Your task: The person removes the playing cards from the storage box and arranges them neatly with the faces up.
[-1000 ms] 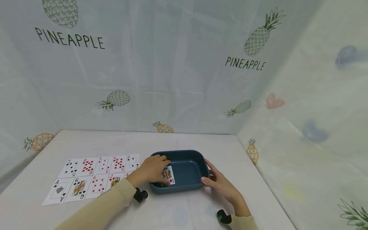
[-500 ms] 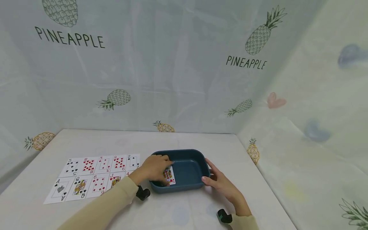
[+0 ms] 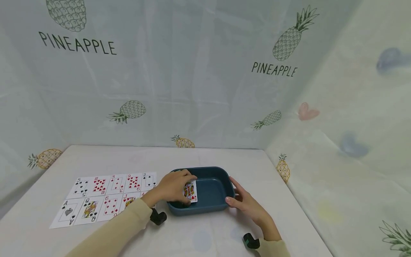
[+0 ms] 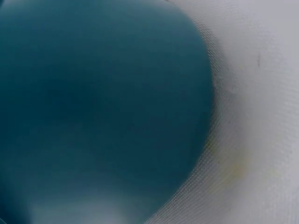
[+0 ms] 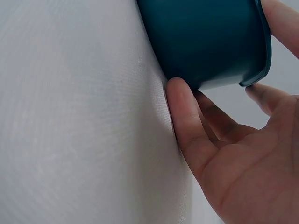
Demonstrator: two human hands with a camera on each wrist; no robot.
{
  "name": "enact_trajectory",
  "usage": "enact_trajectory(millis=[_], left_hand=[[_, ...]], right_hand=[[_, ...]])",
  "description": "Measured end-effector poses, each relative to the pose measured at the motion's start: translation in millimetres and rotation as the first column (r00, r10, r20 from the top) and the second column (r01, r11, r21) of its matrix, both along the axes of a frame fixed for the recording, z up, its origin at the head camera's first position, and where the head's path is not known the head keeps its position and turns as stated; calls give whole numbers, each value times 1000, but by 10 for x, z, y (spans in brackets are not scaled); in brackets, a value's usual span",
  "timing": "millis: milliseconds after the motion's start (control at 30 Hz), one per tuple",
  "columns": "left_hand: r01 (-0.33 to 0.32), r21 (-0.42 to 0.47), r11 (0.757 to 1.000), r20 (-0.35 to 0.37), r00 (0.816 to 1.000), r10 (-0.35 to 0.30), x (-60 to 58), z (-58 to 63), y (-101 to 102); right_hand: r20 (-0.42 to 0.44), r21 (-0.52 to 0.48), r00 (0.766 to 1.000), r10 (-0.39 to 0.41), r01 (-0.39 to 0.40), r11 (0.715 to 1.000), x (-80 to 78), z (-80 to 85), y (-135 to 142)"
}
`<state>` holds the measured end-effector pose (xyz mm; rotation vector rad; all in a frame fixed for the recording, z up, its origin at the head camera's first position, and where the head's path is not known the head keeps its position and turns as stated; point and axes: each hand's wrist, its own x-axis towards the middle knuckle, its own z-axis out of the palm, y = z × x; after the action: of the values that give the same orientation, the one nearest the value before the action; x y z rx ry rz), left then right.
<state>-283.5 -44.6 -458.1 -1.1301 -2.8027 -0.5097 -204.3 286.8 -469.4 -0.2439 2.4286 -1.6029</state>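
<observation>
A dark blue rectangular dish (image 3: 213, 194) stands on the white cloth. My left hand (image 3: 173, 185) reaches into its left end and grips a red-and-yellow face playing card (image 3: 191, 191) between thumb and fingers. Whether more cards lie under it is hidden by the hand. At the dish's right end, my right hand (image 3: 247, 205) holds the wall with thumb and fingers spread along it. In the right wrist view, fingertips of the right hand (image 5: 238, 154) touch the dish's wall (image 5: 205, 42). The left wrist view has only the dish's wall (image 4: 103, 102) and cloth.
To the left, a sheet of playing cards in two rows (image 3: 99, 198) lies face up, its right part covered by the left forearm. A cloth with pineapple prints (image 3: 192, 78) hangs behind the table (image 3: 208, 232).
The playing card in my left hand has shifted slightly up and to the right within the dish, and the left fingers have risen a little. The right hand stays on the dish.
</observation>
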Motion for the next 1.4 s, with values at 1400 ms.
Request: enact_trajectory(millis=[1400], left_hand=[[97, 81, 992, 106, 989, -105, 180, 899, -1307]], right_hand=[[0, 9, 1000, -12, 12, 1000, 9, -3, 4]])
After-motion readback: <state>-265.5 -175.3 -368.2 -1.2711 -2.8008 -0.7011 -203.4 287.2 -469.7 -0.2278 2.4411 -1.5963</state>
